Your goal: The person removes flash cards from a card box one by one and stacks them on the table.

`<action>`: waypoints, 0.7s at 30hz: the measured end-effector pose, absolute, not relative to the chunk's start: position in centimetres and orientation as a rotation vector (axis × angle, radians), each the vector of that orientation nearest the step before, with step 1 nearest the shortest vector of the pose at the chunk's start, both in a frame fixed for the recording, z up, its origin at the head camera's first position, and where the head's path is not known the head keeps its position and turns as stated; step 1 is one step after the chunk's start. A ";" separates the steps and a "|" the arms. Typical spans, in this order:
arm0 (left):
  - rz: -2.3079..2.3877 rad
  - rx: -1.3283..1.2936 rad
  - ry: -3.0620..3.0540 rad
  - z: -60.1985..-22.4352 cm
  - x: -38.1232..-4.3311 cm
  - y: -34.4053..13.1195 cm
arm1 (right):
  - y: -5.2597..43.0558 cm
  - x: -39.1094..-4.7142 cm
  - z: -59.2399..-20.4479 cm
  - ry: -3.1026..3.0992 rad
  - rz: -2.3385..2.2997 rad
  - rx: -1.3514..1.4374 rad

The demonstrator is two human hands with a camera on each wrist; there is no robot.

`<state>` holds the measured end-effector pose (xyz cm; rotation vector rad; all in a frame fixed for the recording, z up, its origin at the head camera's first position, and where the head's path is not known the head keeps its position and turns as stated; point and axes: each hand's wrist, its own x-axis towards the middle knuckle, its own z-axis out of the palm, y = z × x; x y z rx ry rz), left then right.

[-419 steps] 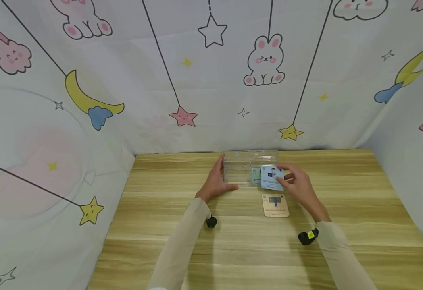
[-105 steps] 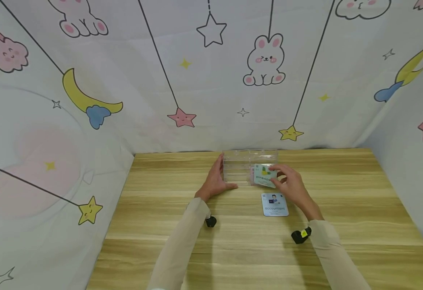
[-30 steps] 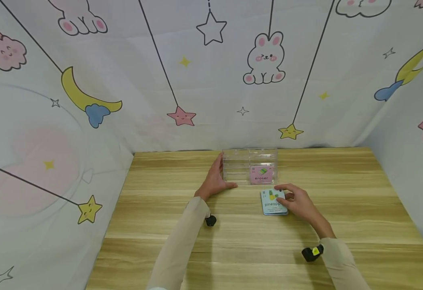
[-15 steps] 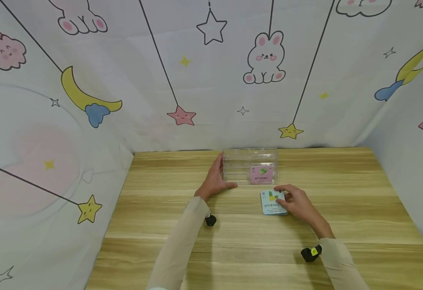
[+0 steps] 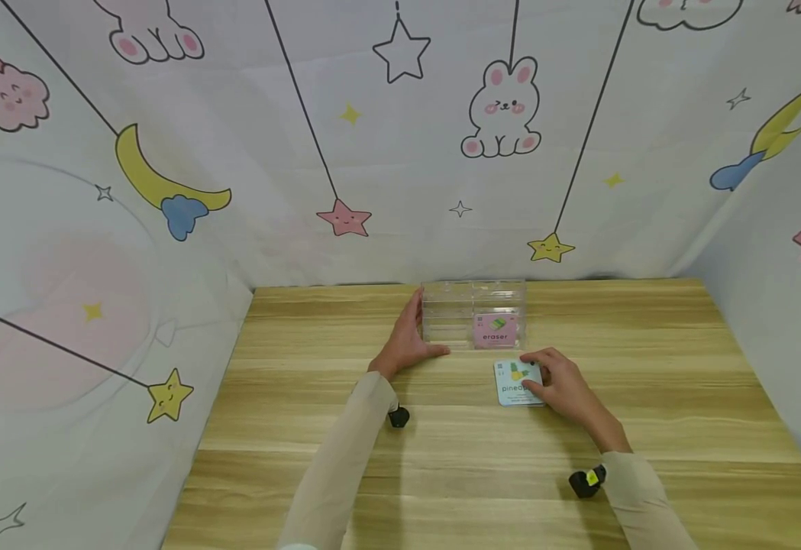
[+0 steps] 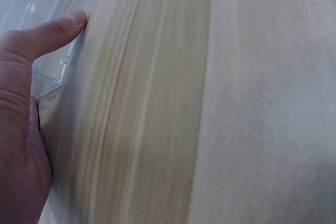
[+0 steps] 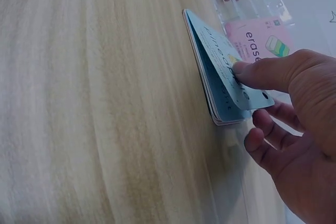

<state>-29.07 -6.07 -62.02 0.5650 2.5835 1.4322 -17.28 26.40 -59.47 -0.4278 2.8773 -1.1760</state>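
Note:
My right hand (image 5: 565, 386) pinches a pale blue flash card with a pineapple picture (image 5: 511, 389) by its right side. In the right wrist view, this pineapple card (image 7: 210, 40) slants over a small stack of cards (image 7: 209, 103) lying on the table, one edge lifted. My left hand (image 5: 403, 344) holds the left side of a clear plastic compartment box (image 5: 447, 309), thumb along its front bottom edge and fingers against its side. A pink eraser card (image 5: 495, 332) stands in the box's lower right compartment, behind the stack.
The wood-grain table (image 5: 469, 466) spreads in front of both hands. A white curtain (image 5: 427, 168) printed with stars and rabbits hangs right behind the box, and further white fabric walls (image 5: 785, 305) flank the table.
The accountant card, earlier in my right hand, was laid on the table; the pineapple card then came out of the box onto it, uncovering the eraser card. My left hand stays put.

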 end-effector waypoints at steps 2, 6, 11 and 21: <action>1.438 0.563 2.577 -62.0 -29.1 -6.1 | 26.4 -17.3 -59.6 2.885 -1.171 -0.430; 1.438 0.562 2.579 -62.1 -29.1 -6.1 | 26.4 -17.2 -59.7 2.881 -1.165 -0.434; 1.438 0.562 2.579 -62.0 -29.1 -6.1 | 26.4 -17.1 -59.6 2.872 -1.148 -0.439; 1.426 0.564 2.586 -61.9 -29.1 -6.1 | 26.4 -17.0 -60.0 2.889 -1.103 -0.433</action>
